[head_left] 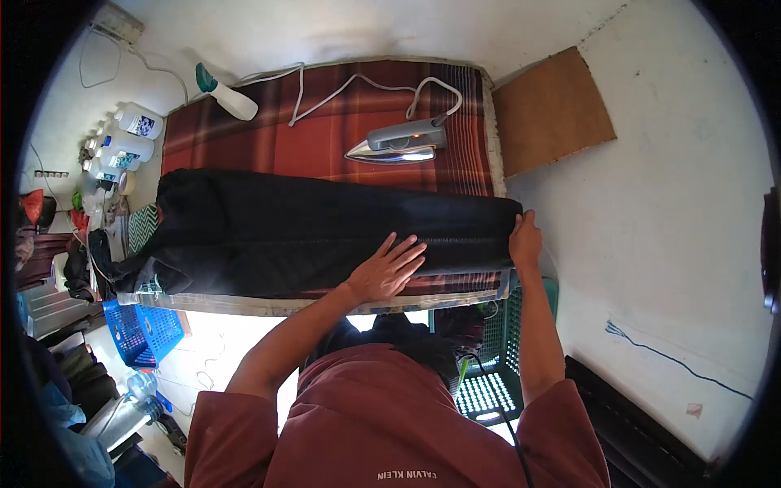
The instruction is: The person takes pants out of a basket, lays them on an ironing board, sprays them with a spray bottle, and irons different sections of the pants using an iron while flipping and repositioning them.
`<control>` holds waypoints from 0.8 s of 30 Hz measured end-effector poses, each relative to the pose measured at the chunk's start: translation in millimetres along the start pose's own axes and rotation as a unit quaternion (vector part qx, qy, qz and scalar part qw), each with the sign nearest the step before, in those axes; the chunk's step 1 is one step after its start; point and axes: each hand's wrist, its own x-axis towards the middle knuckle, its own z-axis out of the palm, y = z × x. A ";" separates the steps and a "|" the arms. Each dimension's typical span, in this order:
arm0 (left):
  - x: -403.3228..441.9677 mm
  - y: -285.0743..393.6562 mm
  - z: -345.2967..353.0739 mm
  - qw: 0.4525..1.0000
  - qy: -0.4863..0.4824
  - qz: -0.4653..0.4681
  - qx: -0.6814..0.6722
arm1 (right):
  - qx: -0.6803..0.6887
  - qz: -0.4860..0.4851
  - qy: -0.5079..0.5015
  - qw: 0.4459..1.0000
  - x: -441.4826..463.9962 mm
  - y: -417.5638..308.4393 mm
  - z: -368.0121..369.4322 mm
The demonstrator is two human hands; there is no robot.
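Black trousers (268, 224) lie lengthwise across the cloth-covered ironing table (285, 150), with the waist end bunched at the left. My left hand (386, 270) rests flat on the trouser leg near its front edge, fingers spread. At the far right, my right hand (525, 238) has its fingers closed around the leg's hem end. Behind the trousers an iron (400, 140) lies on the red plaid cloth, its tip toward the left and its cord running off to the back.
A spray bottle (232, 99) lies at the back left. Several white bottles (130, 146) stand along the left side. A brown board (553, 114) leans at the right wall. Below are a blue basket (145, 332) and a green basket (512, 325).
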 end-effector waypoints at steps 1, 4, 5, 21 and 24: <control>-3.3 -1.6 4.6 1.000 0.001 0.001 0.000 | 0.004 0.006 0.000 1.000 -1.3 -0.6 2.6; -12.2 -1.2 15.2 0.996 0.036 0.026 -0.074 | 0.008 0.011 0.005 1.000 -5.6 -1.1 1.0; -10.9 0.0 11.5 0.993 0.061 0.014 -0.097 | 0.007 0.011 0.011 1.000 -6.0 0.2 2.1; 39.9 9.9 6.7 0.989 -0.023 -0.137 -0.049 | -0.006 0.022 -0.011 1.000 -11.9 6.7 16.7; 57.1 16.6 12.3 0.989 -0.040 -0.136 -0.031 | -0.035 -0.027 0.131 0.990 -5.5 -28.6 0.4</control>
